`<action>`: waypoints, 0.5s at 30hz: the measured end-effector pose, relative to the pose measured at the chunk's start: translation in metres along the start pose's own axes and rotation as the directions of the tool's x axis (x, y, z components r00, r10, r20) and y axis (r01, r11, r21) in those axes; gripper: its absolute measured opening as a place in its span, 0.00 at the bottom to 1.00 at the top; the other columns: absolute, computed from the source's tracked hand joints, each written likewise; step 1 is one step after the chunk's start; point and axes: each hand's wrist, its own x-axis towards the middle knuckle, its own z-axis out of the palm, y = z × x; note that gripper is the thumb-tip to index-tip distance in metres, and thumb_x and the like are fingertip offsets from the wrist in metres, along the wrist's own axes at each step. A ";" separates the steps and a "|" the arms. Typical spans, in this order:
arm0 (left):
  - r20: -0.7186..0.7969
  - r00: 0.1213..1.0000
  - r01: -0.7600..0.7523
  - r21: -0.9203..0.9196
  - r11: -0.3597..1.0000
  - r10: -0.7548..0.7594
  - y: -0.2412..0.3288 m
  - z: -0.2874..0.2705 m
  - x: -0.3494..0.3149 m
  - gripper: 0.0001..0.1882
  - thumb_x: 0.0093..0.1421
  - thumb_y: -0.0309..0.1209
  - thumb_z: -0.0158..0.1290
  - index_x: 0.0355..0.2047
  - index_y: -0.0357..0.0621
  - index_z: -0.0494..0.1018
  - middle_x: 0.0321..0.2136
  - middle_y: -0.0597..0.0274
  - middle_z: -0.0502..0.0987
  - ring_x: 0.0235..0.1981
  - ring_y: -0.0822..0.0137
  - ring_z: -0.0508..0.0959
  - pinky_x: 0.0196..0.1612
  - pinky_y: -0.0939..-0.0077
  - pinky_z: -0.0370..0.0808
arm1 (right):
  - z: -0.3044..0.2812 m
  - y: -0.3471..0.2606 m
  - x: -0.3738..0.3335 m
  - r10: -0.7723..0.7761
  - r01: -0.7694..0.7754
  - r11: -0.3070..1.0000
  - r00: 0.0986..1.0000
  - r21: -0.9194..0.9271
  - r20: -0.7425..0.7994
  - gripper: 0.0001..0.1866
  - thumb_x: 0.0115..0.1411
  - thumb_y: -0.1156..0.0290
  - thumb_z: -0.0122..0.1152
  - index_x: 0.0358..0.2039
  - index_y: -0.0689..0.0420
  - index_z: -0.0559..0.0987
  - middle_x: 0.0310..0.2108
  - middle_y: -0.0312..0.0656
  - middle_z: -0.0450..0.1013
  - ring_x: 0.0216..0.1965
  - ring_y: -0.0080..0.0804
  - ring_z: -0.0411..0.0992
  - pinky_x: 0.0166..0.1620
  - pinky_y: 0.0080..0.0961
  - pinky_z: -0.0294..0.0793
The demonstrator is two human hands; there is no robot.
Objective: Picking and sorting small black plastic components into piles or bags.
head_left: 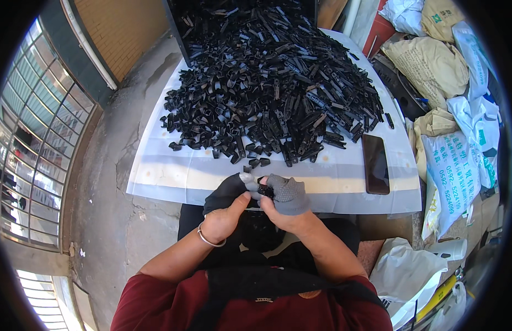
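Observation:
At the near edge of the table, my two hands meet fingertip to fingertip. My left hand [227, 199], in a dark glove with bare thumb, is closed against a small black plastic part [266, 191]. From the other side my right hand [284, 197], in a grey dotted fingerless glove, pinches the same part. The fingers cover most of it, so its exact shape is hidden. Just beyond the hands lie a few loose black plastic pieces [258, 163]. Behind them a big heap of black plastic parts [267, 88] spreads over the table, small curved pieces mostly left, longer strips mostly right.
A pale sheet [162, 168] covers the table. Near its right edge lies a dark phone [375, 164]. Filled sacks [427, 63] and printed plastic bags [452, 176] crowd the right side. A barred metal gate [40, 132] stands left, across the concrete floor [115, 182].

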 end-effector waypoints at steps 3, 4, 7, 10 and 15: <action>0.113 0.809 0.571 -0.387 0.725 -0.577 0.020 0.001 0.006 0.20 0.64 0.41 0.43 0.49 0.40 0.68 0.41 0.62 0.73 0.41 0.74 0.71 0.48 0.83 0.66 | -0.006 0.002 0.000 0.077 -0.132 0.920 0.984 0.368 0.161 0.11 0.51 0.75 0.54 0.37 0.57 0.72 0.24 0.35 0.70 0.26 0.24 0.68 0.32 0.23 0.68; 0.111 0.809 0.570 -0.389 0.724 -0.577 0.018 -0.001 0.006 0.20 0.64 0.41 0.43 0.49 0.40 0.68 0.41 0.62 0.73 0.41 0.74 0.71 0.48 0.83 0.66 | -0.007 0.000 0.001 0.076 -0.132 0.920 0.984 0.368 0.164 0.11 0.51 0.75 0.54 0.37 0.57 0.72 0.24 0.35 0.70 0.26 0.24 0.68 0.32 0.23 0.68; 0.261 0.817 0.554 -0.112 0.825 -0.514 0.020 0.002 0.004 0.31 0.63 0.54 0.33 0.56 0.45 0.63 0.44 0.61 0.72 0.41 0.77 0.69 0.46 0.85 0.65 | -0.008 -0.004 0.002 0.116 -0.239 0.853 0.954 0.464 0.277 0.09 0.53 0.77 0.54 0.36 0.59 0.72 0.25 0.33 0.68 0.28 0.18 0.65 0.33 0.20 0.67; 0.358 0.777 0.593 -0.139 0.793 -0.518 -0.002 -0.010 0.006 0.28 0.64 0.52 0.34 0.54 0.45 0.65 0.41 0.60 0.73 0.40 0.75 0.70 0.45 0.83 0.65 | -0.003 -0.006 0.002 0.137 -0.235 0.796 0.967 0.558 0.213 0.08 0.52 0.78 0.54 0.34 0.59 0.72 0.25 0.33 0.68 0.29 0.17 0.64 0.33 0.20 0.66; 0.275 0.861 0.444 0.001 0.896 -0.427 -0.014 -0.010 0.005 0.24 0.65 0.47 0.35 0.46 0.41 0.70 0.34 0.60 0.75 0.36 0.70 0.73 0.41 0.80 0.68 | -0.001 -0.010 0.001 0.181 -0.219 0.948 0.967 0.229 0.178 0.09 0.54 0.72 0.54 0.35 0.61 0.71 0.26 0.43 0.70 0.28 0.32 0.69 0.33 0.29 0.68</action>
